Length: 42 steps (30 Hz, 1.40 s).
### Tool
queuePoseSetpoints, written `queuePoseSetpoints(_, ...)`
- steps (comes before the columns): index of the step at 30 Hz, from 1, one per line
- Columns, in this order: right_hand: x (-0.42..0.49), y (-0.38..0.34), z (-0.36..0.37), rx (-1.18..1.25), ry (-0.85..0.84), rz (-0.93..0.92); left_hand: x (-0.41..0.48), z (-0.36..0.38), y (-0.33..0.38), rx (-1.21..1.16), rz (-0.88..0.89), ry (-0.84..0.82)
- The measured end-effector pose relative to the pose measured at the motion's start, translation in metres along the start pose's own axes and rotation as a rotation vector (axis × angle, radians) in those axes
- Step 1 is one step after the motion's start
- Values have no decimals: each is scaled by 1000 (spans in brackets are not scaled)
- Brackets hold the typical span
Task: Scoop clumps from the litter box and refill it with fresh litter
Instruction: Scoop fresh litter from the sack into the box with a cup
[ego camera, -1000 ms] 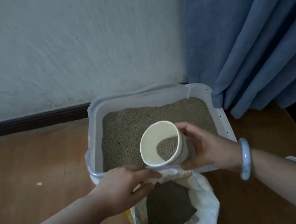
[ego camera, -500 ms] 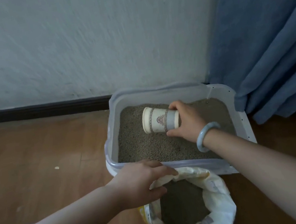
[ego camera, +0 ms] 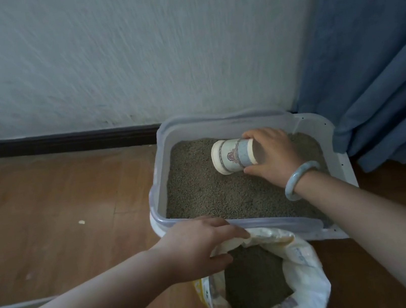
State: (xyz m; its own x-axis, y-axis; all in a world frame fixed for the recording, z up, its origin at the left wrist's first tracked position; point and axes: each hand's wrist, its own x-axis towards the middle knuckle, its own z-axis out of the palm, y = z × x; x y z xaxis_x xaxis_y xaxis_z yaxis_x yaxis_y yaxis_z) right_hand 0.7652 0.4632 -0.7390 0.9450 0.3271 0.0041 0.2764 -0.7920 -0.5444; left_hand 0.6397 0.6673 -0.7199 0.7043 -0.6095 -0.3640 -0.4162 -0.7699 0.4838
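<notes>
A white plastic litter box (ego camera: 158, 187) stands on the floor against the wall, filled with grey-brown litter (ego camera: 210, 192). My right hand (ego camera: 274, 156) holds a patterned paper cup (ego camera: 232, 155) tipped on its side over the litter, mouth pointing left. A pale bracelet circles that wrist. In front of the box an open white litter bag (ego camera: 307, 281) shows dark litter inside. My left hand (ego camera: 200, 244) grips the bag's rim at its near left edge.
A blue curtain (ego camera: 375, 73) hangs to the right, touching the box's far corner. The textured white wall and dark baseboard (ego camera: 48, 143) run behind. Wooden floor (ego camera: 47, 218) spreads to the left, with a small crumb (ego camera: 82, 222) on it. A grey edge (ego camera: 16, 306) shows at lower left.
My right hand carried the cup, with litter in it, from above the bag out over the box and tipped it sideways. The left hand stayed on the bag's rim. The view shifted left.
</notes>
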Motion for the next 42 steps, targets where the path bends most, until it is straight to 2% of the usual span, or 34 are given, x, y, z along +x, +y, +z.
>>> queuePoseSetpoints(5, -27, 11, -6, 349, -50, 136, 1, 0, -2, -18, 22, 4)
queuePoseSetpoints(8, -47, 16, -18, 558, -182, 236, 1, 1, -4, -10, 32, 23)
queuePoseSetpoints(12, -76, 17, -43, 875, -373, 256, -2, 4, -5, 0, 32, 34)
queuePoseSetpoints(18, -116, 24, -69, 886, -621, 184, -8, 11, -4, -8, 21, 100)
queuePoseSetpoints(22, -136, 16, -66, 679, -715, 123, -8, 15, 0, -32, -23, 156)
queuePoseSetpoints(26, -156, 2, -51, 395, -646, 52, -10, 23, 3, -64, -58, 197)
queuePoseSetpoints(31, -163, -14, -32, -27, -518, -124, -16, 28, 2, -59, -67, 216)
queuePoseSetpoints(36, -169, -6, -15, -2, -356, -224, -16, 29, 1, -84, -78, 204)
queuePoseSetpoints(42, -185, 10, -6, 126, -185, 11, -21, 36, 0, -148, -82, 193)
